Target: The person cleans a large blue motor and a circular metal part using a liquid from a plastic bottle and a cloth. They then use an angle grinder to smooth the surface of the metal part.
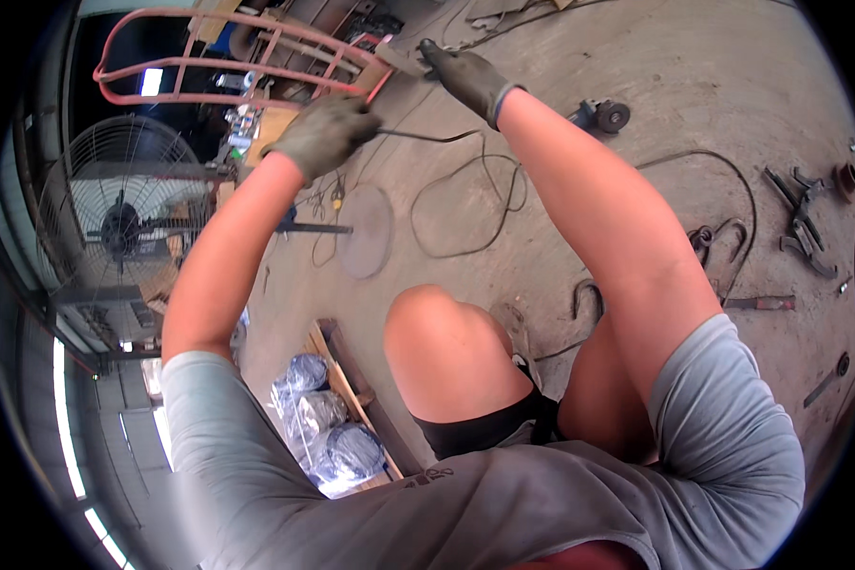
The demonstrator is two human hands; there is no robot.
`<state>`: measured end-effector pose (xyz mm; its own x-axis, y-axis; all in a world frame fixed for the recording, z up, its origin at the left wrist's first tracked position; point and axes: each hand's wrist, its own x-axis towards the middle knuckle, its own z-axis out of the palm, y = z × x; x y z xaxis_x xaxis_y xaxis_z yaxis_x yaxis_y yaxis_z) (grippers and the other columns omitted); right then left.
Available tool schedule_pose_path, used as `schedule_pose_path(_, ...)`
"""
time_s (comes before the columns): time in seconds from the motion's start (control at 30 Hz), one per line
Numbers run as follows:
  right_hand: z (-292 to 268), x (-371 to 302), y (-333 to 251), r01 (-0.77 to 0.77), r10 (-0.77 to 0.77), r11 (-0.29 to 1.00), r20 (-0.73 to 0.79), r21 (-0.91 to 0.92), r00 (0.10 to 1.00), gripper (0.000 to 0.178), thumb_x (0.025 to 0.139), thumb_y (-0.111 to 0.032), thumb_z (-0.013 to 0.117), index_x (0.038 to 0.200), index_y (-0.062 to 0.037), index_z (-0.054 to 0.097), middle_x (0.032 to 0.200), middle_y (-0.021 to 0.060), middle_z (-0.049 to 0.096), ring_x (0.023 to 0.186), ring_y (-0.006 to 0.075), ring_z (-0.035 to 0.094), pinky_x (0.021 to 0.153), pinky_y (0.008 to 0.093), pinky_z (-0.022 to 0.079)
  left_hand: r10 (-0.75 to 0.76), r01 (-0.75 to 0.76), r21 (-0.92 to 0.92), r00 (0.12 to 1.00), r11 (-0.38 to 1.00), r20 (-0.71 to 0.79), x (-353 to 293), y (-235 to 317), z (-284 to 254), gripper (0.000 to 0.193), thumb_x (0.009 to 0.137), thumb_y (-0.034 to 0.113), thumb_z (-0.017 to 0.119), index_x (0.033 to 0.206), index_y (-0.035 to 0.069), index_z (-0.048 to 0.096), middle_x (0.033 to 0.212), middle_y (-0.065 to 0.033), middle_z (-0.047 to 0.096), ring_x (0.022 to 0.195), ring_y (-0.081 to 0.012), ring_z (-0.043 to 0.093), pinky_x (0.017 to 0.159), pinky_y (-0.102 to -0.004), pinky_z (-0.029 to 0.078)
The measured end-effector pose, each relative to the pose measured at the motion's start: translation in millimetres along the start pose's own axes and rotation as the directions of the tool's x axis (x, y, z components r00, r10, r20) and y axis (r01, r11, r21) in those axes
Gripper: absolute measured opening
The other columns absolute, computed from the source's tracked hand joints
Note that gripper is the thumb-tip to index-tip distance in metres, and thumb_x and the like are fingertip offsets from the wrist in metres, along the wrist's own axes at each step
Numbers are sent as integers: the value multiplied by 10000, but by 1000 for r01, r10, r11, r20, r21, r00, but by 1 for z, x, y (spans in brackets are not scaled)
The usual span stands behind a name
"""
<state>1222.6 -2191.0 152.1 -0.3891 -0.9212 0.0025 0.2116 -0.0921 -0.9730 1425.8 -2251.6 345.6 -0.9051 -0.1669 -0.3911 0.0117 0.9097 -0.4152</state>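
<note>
Both hands reach out far ahead of me in grey-green work gloves. My left hand [328, 138] is closed in a fist beside the red hand truck [285, 71]. A thin dark cord [427, 138] runs out of this fist to the right; its other end inside the fist is hidden. My right hand [465, 81] is stretched out, thumb apart from the fingers, at the end of the truck's flat grey-brown plate [401, 61]. Whether those fingers touch the plate, I cannot tell. The hand truck slants across the far left, its curved handle pointing left.
A blue angle grinder [598, 116] lies right of my right forearm. Looped cable [461, 252] crosses the concrete floor. Metal hooks [731, 237], a puller-like tool [806, 218] and a hammer [765, 303] lie at right. A standing fan [119, 218] and plastic-wrapped bundles [342, 446] are at left.
</note>
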Motion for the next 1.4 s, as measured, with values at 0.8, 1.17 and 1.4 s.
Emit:
schedule_pose_path(0.8,-4,49,3,-127,51,801,146,585,988,311,1128,-305,567,1312,-86,688,1028,29,719,919,149,697,900,332,609,-87,-42,-349,935,936,-344,-26,28,236,363,920,74,632,1274,104,708,1217,-141,699,1204,-366,656,1000,-476,556)
schedule_pose_path(1.17,186,91,343,-281,269,752,-111,-596,957,400,1109,-351,515,1349,-44,608,1133,289,729,1066,509,684,913,540,548,-680,960,53,154,273,717,-125,-243,717,417,1027,278,596,1402,119,687,1465,-169,651,1334,-361,654,1080,-459,539)
schedule_pose_path(1.4,274,99,474,-323,104,518,-316,-792,943,342,1078,-287,574,1368,-112,624,1186,221,729,1085,440,702,899,505,572,-692,950,-102,285,294,663,-211,-378,958,558,1032,388,597,1520,118,580,1552,-206,569,1411,-385,581,1145,-482,478)
